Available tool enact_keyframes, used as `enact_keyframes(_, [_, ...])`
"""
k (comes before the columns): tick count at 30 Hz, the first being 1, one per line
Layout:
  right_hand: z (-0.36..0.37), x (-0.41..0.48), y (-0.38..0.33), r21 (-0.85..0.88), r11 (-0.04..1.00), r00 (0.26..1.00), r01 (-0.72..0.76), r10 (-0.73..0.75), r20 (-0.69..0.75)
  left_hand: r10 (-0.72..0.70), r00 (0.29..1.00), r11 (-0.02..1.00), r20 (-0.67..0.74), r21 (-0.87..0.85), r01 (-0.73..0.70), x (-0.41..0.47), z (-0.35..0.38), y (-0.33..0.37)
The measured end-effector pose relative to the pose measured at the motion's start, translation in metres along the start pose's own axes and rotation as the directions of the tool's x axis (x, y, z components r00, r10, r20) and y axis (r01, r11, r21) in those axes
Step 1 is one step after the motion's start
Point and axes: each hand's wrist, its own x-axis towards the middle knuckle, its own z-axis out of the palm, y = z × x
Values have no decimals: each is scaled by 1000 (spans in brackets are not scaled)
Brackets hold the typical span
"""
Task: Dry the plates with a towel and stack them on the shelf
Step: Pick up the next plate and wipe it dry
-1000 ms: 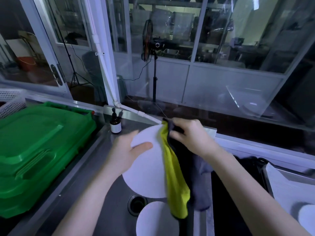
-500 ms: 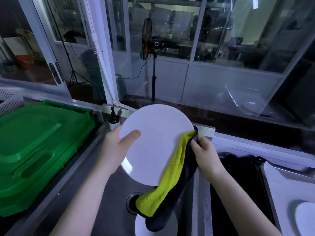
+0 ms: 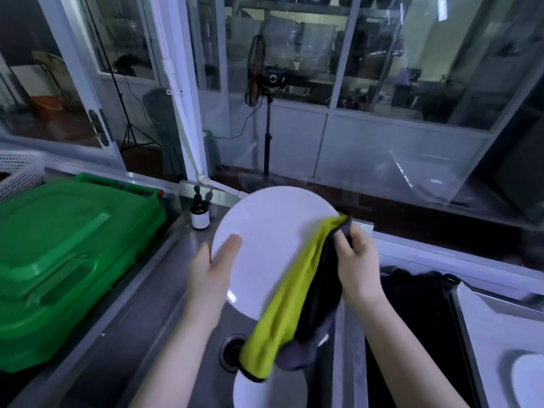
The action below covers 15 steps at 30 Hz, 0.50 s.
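Plate (image 3: 265,245) tilted above sink (image 3: 141,334), left hand (image 3: 212,275) gripping its 9 o'clock rim, right hand (image 3: 357,269) clutching towel (image 3: 294,304) against its 3 o'clock edge; risk: wiping push breaks one-hand grip, dropping it onto lower plate (image 3: 269,390) at 6 o'clock.

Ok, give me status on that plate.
Left hand grips plate at its left edge, thumb on face. Right hand pinches towel against right rim. Second plate below in sink; nothing blocking.
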Motion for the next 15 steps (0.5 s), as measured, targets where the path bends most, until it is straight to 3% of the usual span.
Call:
enact_keyframes(2, [4, -11, 12, 196, 959, 975, -203, 217, -51, -47, 998, 998, -41, -49, 45, -11, 11, -9])
enact_keyframes(5, [-3, -11, 15, 124, 955, 963, -270, 269, 27, -21, 999, 999, -32, 38, 23, 1, 8, -5])
enact_keyframes(8, [-11, 12, -7, -134, 991, 976, 19, 11, 217, 58, 992, 981, 113, 175, -78, 20, -4, 10])
enact_keyframes(10, [-6, 25, -28, -283, 912, 901, 298, -171, 398, 136, 951, 924, 278, 312, -223, 30, -3, 21])
enact_keyframes(12, [7, 30, -40, -342, 794, 781, 503, -247, 574, 208, 877, 796, 433, 446, -409, 34, 4, 25])
enact_keyframes(13, [12, 31, -42, -356, 755, 740, 551, -244, 627, 230, 853, 761, 470, 460, -458, 34, 6, 25])
enact_keyframes(15, [12, 33, -35, -396, 738, 755, 546, -229, 614, 251, 858, 781, 448, 430, -453, 32, 6, 22])
